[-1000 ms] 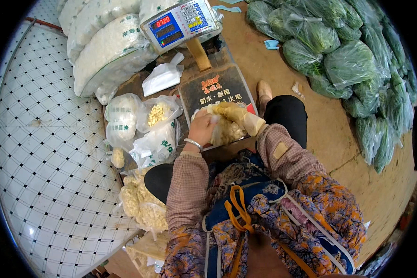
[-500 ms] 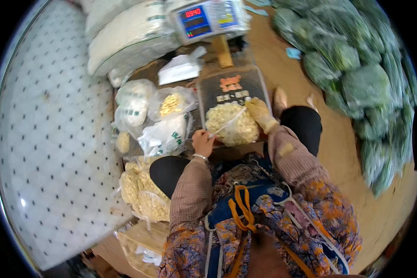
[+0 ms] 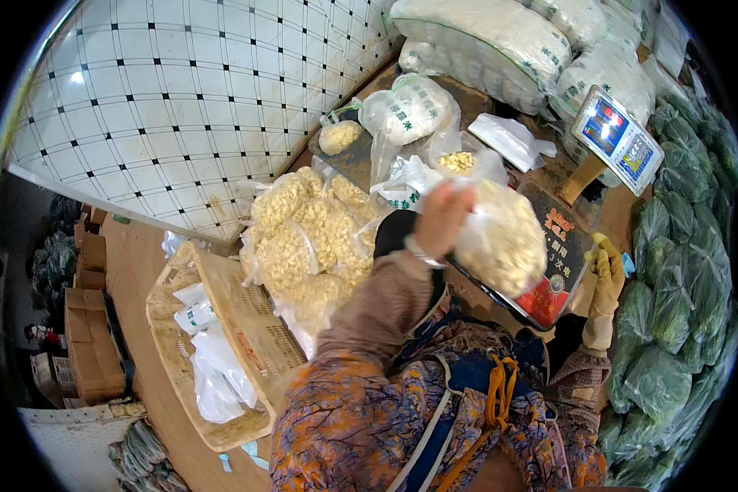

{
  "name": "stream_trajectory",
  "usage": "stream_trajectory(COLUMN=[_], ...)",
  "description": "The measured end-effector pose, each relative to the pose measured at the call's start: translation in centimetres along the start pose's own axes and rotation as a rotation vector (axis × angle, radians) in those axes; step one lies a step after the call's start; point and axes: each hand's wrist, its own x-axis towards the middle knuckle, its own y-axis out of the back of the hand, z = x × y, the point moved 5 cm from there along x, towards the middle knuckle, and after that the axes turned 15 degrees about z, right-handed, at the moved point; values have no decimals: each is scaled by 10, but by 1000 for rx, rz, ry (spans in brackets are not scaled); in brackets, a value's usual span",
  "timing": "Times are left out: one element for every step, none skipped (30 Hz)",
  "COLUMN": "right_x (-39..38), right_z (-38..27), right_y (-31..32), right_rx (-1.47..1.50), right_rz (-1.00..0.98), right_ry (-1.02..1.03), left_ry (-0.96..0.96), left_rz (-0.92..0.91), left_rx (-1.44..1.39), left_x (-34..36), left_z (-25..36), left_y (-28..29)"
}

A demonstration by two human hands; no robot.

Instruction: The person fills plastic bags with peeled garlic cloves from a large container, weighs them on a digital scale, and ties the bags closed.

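My bare left hand, with a white bracelet at the wrist, is closed on the gathered top of a clear plastic bag of peeled garlic cloves. The bag hangs tilted and motion-blurred above the left part of a digital scale's dark platform. My right hand, in a yellowish glove, is beside the platform's right edge with bent fingers slightly apart and nothing visible in them. Behind the platform, the scale's display stands on a yellowish post.
Filled garlic bags are piled to my left, beside a yellow plastic crate holding white bags. A small open bag of cloves and folded white bags lie beyond. White sacks are stacked behind; bagged green vegetables line the right.
The garlic bag has been lifted off the scale platform and moved left in my left hand. My gloved right hand has let go of it. The view has turned left.
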Motion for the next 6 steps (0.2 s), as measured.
stream_trajectory(right_x=[4,4,0,-2,-4,-5], right_z=[11,18,19,27,34,47], right_y=[15,22,15,9,8,0], right_rx=[-6,-11,10,-142,-165,-183], right_rz=[48,93,125,26,15,0], right_ry=[-22,-48,-11,-87,-97,-109], left_ry=[410,410,352,270,231,229], left_rz=[84,206,237,182,160,142], left_rx=[-305,-414,-460,-447,-401,-419], left_x=[7,9,11,7,4,8], left_z=[8,10,22,23,20,16], left_y=[30,55,77,104,117,112])
